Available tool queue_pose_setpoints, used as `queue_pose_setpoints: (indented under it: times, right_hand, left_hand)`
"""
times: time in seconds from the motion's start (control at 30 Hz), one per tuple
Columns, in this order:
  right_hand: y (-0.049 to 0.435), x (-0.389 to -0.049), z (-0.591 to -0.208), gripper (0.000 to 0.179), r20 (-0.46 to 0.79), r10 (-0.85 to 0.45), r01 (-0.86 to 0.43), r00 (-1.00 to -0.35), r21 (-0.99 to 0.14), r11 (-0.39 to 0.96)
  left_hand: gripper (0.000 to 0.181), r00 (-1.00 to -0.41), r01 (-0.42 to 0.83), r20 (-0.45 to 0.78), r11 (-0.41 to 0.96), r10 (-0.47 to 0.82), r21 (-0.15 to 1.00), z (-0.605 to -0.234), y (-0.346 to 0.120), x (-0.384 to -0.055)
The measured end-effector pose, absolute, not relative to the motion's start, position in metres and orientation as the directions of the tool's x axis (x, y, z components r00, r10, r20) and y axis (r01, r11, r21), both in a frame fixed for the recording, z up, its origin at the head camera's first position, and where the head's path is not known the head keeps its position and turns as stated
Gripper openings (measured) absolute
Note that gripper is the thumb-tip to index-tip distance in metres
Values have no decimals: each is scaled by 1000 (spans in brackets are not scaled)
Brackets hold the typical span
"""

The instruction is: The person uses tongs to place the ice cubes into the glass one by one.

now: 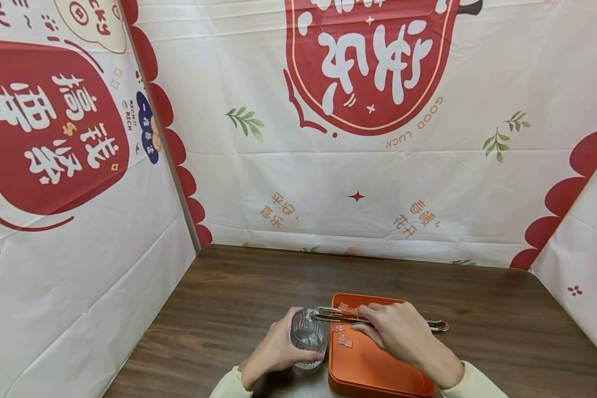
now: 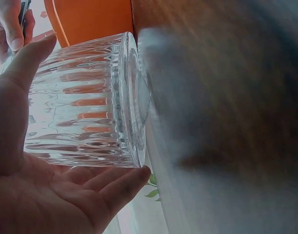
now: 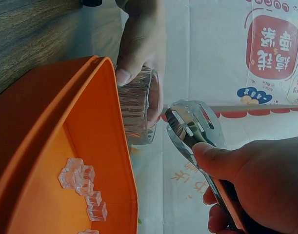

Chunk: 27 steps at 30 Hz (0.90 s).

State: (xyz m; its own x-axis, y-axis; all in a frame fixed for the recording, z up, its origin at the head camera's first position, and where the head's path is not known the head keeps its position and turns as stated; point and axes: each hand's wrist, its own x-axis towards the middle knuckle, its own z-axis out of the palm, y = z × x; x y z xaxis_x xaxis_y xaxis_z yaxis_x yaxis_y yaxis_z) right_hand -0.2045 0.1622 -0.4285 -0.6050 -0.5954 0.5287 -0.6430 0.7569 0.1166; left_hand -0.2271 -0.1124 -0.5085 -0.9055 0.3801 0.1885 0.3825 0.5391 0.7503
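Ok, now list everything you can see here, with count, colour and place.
Table: one, brown, under the work
Printed cloth: count unclear, white with red prints, behind and beside the table
Tray: one, orange, on the table
Clear cubes: several, exact count unclear, colourless, inside the tray
Glass: one, clear, left of the tray
Tongs: one, silver, above the tray
Sleeves: two, pale yellow, at the wrists
Hands: two, bare; left around the glass, right gripping the tongs

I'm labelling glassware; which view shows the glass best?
The left wrist view: the glass is large there, its ribs clear to the base. The head view shows it smaller, from above; in the right wrist view, the orange tray hides part of it.
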Motion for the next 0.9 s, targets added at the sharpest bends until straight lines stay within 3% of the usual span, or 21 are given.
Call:
queue_pose_setpoints:
  times: [0.9]
  right_hand:
    - [173,-202,-428,24,532,-589,-629,-609,130,767]
  left_hand:
    - [88,-909,368,165,552,383,748,-507,-112,-227]
